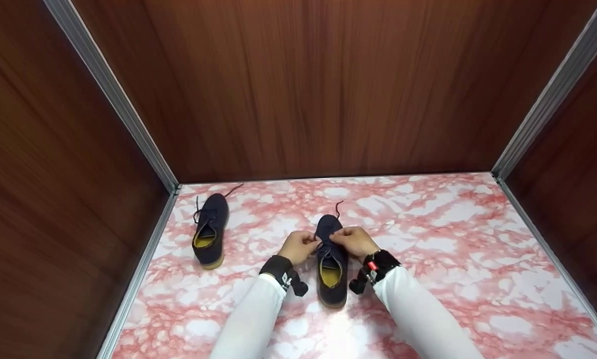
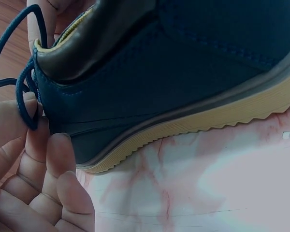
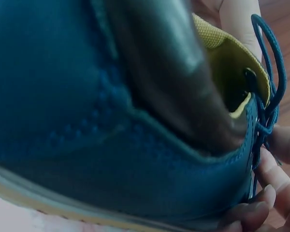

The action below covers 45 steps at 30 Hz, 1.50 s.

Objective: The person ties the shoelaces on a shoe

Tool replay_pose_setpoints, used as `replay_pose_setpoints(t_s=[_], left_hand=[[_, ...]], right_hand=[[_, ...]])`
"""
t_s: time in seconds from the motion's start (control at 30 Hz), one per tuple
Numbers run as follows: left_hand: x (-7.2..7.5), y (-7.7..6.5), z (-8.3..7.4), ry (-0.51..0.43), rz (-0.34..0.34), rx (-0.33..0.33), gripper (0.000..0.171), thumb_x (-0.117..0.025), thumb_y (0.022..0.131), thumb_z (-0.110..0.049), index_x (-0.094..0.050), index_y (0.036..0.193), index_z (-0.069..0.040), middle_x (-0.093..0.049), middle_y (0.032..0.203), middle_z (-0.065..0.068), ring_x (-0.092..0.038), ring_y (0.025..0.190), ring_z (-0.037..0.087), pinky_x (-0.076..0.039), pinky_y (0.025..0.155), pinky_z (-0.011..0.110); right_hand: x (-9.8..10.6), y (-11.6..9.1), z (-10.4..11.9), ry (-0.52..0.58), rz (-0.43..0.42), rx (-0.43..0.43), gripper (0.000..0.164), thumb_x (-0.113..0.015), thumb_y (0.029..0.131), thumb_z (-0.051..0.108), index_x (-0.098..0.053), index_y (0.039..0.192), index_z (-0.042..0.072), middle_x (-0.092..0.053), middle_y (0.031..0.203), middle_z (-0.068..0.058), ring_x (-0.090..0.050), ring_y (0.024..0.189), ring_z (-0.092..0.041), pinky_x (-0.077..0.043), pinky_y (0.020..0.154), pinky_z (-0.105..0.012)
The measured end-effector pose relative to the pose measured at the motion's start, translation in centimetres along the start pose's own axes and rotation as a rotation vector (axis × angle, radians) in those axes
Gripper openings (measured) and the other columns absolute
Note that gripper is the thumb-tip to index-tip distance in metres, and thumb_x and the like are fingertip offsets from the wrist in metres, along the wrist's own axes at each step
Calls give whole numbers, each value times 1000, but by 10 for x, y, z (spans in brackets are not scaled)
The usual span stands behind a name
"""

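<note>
A dark navy lace-up shoe (image 1: 333, 295) with a yellow lining stands on the floor, toe pointing away from me. My left hand (image 1: 297, 248) is at the left side of its lacing, thumb and forefinger pinching the shoelace (image 2: 22, 107). From the other side my right hand (image 1: 357, 243) pinches the lace close to the eyelets. A loop of lace (image 3: 281, 63) stands up above the tongue in the right wrist view. One loose lace end (image 1: 338, 208) trails past the toe. The shoe's ridged tan sole (image 2: 198, 118) shows in the left wrist view.
A matching shoe (image 1: 214, 214) stands at the left, its laces hanging loose. The surface (image 1: 438, 249) is red-and-white marbled. Brown wood-grain panels (image 1: 328, 89) with grey metal corner strips (image 1: 124, 109) enclose the back and both sides.
</note>
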<state>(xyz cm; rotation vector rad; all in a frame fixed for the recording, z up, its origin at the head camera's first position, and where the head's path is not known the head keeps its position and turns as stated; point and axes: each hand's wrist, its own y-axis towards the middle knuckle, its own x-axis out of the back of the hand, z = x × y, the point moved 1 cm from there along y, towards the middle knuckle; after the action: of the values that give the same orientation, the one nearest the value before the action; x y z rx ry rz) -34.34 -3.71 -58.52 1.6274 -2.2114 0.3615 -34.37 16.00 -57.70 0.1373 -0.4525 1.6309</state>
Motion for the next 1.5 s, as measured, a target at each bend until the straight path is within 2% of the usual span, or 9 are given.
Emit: replay_pose_setpoints(t_s=[0.2,0.33,0.6,0.8,0.97,1.1,1.27,1.37,1.5], left_hand=[[-2,-1,-1,-34,-4,2,13,-69,98,-7,-73,95,5,-71,80,5,-60,69,8,-51,63,16],[-3,-3,-2,-44,-6,7,13,-69,98,-7,-73,97,5,-67,77,2,-60,69,9,-51,63,16],[-2,-6,-1,-52,-11,11,14,-70,98,-10,-74,99,4,-57,71,-9,-61,70,10,-54,65,20],[-2,-5,0,-54,-16,30,15,-70,99,-12,-73,98,2,-59,73,-8,-68,75,22,-59,68,25],[-2,-5,-2,-63,-32,5,17,-68,99,-12,-72,97,4,-63,74,-4,-71,76,28,-61,69,29],[-1,-5,-7,-109,-86,30,19,-66,101,-14,-71,95,3,-68,78,5,-73,81,36,-54,62,22],[-2,-4,-14,-187,-172,43,20,-66,102,-18,-73,99,0,-71,89,23,-72,87,44,-48,58,19],[-4,-4,-18,-224,-190,36,19,-67,102,-18,-74,102,-1,-72,95,27,-71,88,41,-49,60,20],[-5,-4,-21,-271,-186,31,18,-66,102,-14,-73,102,2,-77,99,19,-74,92,29,-52,68,22]], right_hand=[[3,-2,1,25,-26,-3,16,-72,96,20,-73,91,5,-59,76,6,-51,69,-9,-41,61,-21],[8,-1,0,210,-40,-26,17,-67,101,18,-67,89,7,-49,64,6,-43,55,-7,-34,51,-21],[28,-5,4,504,63,-26,18,-45,113,20,-52,109,5,-70,109,-10,-67,70,-12,-58,66,-25],[39,-8,8,570,91,21,17,-29,116,25,-37,108,11,-78,98,-11,-74,72,-16,-63,71,-31],[47,-11,15,589,55,52,15,-38,115,23,-42,110,10,-67,81,-2,-67,66,-12,-58,67,-26],[55,-12,19,629,65,88,17,-50,111,18,-53,121,4,-69,83,-1,-68,71,-11,-60,72,-25],[63,-13,21,627,100,158,46,-60,101,-3,-46,144,-12,-76,98,-3,-76,92,-14,-63,91,-31],[66,-13,20,597,97,169,53,-63,98,-7,-43,146,-16,-78,102,-3,-77,98,-15,-61,94,-31],[66,-13,20,581,59,166,43,-66,100,-1,-52,138,-15,-81,101,-2,-79,98,-16,-62,91,-31]])
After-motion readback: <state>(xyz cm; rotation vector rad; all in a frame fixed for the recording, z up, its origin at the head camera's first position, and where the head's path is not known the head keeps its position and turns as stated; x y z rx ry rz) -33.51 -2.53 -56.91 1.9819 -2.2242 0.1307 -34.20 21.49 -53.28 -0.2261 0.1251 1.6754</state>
